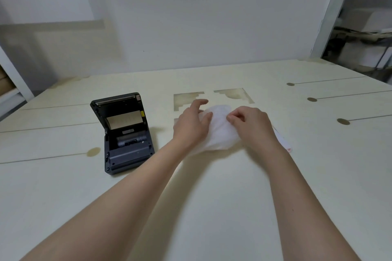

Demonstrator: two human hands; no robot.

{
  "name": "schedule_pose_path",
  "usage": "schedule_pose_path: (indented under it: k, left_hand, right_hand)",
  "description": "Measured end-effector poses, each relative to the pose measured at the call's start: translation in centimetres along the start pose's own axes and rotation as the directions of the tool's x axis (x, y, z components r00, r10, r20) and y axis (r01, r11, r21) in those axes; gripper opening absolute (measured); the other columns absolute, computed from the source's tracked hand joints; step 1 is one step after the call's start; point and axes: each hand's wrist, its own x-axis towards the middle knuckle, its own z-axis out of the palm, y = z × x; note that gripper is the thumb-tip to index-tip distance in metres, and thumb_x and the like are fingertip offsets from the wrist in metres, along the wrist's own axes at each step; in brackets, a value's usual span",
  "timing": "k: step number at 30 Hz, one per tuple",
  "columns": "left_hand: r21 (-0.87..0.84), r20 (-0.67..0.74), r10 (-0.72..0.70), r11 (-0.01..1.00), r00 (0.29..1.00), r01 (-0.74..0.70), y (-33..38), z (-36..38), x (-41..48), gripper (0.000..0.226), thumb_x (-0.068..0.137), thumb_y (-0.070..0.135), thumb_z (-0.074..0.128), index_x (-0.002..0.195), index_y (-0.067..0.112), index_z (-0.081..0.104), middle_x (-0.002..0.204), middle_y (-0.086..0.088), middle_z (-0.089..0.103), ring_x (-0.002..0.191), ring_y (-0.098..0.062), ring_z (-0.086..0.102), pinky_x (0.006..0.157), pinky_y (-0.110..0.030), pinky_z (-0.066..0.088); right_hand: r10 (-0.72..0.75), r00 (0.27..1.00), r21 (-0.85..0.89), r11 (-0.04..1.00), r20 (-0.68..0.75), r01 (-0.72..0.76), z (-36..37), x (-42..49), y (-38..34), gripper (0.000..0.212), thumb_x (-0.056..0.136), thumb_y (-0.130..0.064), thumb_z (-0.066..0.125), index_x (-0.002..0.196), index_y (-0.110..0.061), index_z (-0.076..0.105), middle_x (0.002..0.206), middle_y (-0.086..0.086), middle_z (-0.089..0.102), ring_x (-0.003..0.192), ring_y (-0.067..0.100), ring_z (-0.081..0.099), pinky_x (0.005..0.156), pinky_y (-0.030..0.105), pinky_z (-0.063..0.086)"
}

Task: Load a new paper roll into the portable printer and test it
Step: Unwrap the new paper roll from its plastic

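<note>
While the portable printer (125, 131) sat on the pale desk (212, 197) with its lid raised and its paper bay exposed, a white crumpled wrapper (219, 131) lay just to its right. Whether a roll sat inside could not be told. Left hand (192, 125) rested spread against the wrapper; right hand (250, 123) pinched its top edge between curled fingers (233, 117).

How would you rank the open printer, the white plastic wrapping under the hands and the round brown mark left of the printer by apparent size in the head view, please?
1. Open printer, largest.
2. White plastic wrapping, though the hands cover part of it, so its extent is unsure.
3. Round brown mark, clearly smallest.
</note>
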Motion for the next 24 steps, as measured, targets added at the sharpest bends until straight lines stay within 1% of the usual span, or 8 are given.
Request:
schedule_pose_path:
  k: [2, 4, 7, 10, 15, 17, 21, 24]
  left_hand:
    - [-0.060, -0.006, 0.100, 0.993, 0.995, -0.101, 0.3, -0.6, -0.4, 0.037, 0.096, 0.043, 0.052, 0.132, 0.035, 0.054, 0.130, 0.004, 0.062, 0.120, -0.012, 0.055, 0.105, -0.039, 0.043]
    - [-0.090, 0.154, 0.133, 0.989, 0.979, -0.120, 0.7, -1.6, -1.0, 0.038, 0.093, 0.048, 0.058, 0.130, 0.038, 0.057, 0.132, 0.010, 0.061, 0.121, -0.007, 0.054, 0.105, -0.031, 0.042]
    - [0.052, 0.323, 0.107, 0.990, 0.940, -0.130, 0.6, -2.2, -1.4, 0.037, 0.087, 0.045, 0.068, 0.123, 0.038, 0.064, 0.125, 0.015, 0.063, 0.123, -0.007, 0.052, 0.101, -0.027, 0.042]
    - [-0.020, 0.220, 0.022, 1.000, 0.975, -0.018, -0.2, -2.3, -1.2, 0.016, 0.085, 0.036, 0.073, 0.099, 0.029, 0.074, 0.088, 0.013, 0.069, 0.091, -0.014, 0.065, 0.075, -0.027, 0.049]
    - [-0.136, 0.191, -0.036, 0.989, 0.981, 0.063, -0.5, -2.2, -1.3, 0.021, 0.093, 0.038, 0.062, 0.077, 0.026, 0.069, 0.072, 0.013, 0.065, 0.069, -0.007, 0.060, 0.060, -0.021, 0.042]
    - [-0.160, 0.157, -0.050, 0.984, 0.986, 0.076, -0.3, -2.1, -1.3, 0.022, 0.095, 0.036, 0.061, 0.078, 0.024, 0.068, 0.073, 0.014, 0.064, 0.072, -0.009, 0.060, 0.060, -0.022, 0.042]
    - [-0.177, 0.068, -0.102, 0.978, 0.993, 0.112, -0.4, -1.7, -1.2, 0.014, 0.091, 0.033, 0.067, 0.088, 0.021, 0.073, 0.089, 0.008, 0.073, 0.086, -0.014, 0.068, 0.073, -0.029, 0.054]
    - [-0.202, -0.002, -0.114, 0.973, 0.994, 0.111, -0.2, -1.6, -1.2, 0.011, 0.085, 0.032, 0.074, 0.082, 0.022, 0.074, 0.100, 0.006, 0.076, 0.094, -0.015, 0.071, 0.087, -0.038, 0.057]
  right_hand:
    - [0.025, 0.999, -0.009, 1.000, -0.035, -0.026, 0.3, 0.3, -0.2, 0.018, 0.096, -0.023, 0.052, 0.099, -0.013, 0.067, 0.095, 0.002, 0.068, 0.095, 0.023, 0.060, 0.072, 0.030, 0.039]
    - [0.072, 0.996, -0.034, 0.997, -0.053, -0.074, 0.6, 0.4, 0.0, 0.021, 0.099, -0.023, 0.047, 0.104, -0.011, 0.063, 0.100, 0.006, 0.067, 0.100, 0.027, 0.059, 0.074, 0.031, 0.039]
    - [0.131, 0.989, 0.030, 0.991, -0.070, -0.130, 0.7, 0.2, 0.2, 0.018, 0.098, -0.023, 0.048, 0.106, -0.012, 0.060, 0.096, 0.005, 0.065, 0.100, 0.028, 0.059, 0.073, 0.031, 0.039]
    - [0.118, 0.991, 0.142, 0.984, -0.058, -0.109, 0.3, -0.1, 0.1, 0.013, 0.094, -0.026, 0.056, 0.104, -0.017, 0.058, 0.084, -0.001, 0.063, 0.094, 0.024, 0.062, 0.067, 0.030, 0.040]
    - [0.104, 0.994, 0.321, 0.943, -0.027, -0.090, -1.2, -0.8, -0.2, 0.038, 0.082, -0.044, 0.070, 0.109, -0.023, 0.053, 0.100, -0.003, 0.059, 0.095, 0.017, 0.058, 0.065, 0.025, 0.046]
    - [0.118, 0.993, 0.347, 0.932, -0.024, -0.103, -1.7, -0.9, -0.2, 0.042, 0.081, -0.045, 0.071, 0.112, -0.023, 0.053, 0.102, -0.003, 0.059, 0.095, 0.015, 0.058, 0.063, 0.020, 0.042]
    - [0.146, 0.989, 0.516, 0.849, -0.022, -0.114, -1.6, -0.7, -0.3, 0.038, 0.082, -0.033, 0.074, 0.113, -0.019, 0.057, 0.106, 0.003, 0.064, 0.088, 0.018, 0.065, 0.059, 0.016, 0.051]
    - [0.169, 0.986, 0.577, 0.806, -0.002, -0.136, -1.3, -0.6, -0.6, 0.049, 0.079, -0.034, 0.077, 0.120, -0.022, 0.053, 0.118, 0.003, 0.060, 0.095, 0.020, 0.068, 0.073, 0.024, 0.052]
